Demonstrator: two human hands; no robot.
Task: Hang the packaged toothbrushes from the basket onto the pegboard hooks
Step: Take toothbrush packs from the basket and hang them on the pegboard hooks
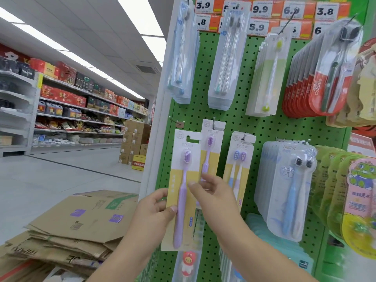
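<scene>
A packaged purple toothbrush (184, 180) on a white and yellow card is held upright in front of the green pegboard (240, 127). My left hand (156, 212) grips the card's left edge, thumb on its front. My right hand (213, 192) pinches its right edge near the middle. The card's hang slot is at the top, below and left of a bare hook (175, 121). An identical purple pack (211, 147) hangs on the hook (214, 120) just to the right. The basket is not in view.
More toothbrush packs hang around: a twin pack (238, 165), clear blister packs (286, 186), red Colgate packs (317, 86) and frog-print kids' packs (358, 192). Flattened cardboard boxes (77, 226) are stacked at lower left. A store aisle with shelves (71, 110) runs off to the left.
</scene>
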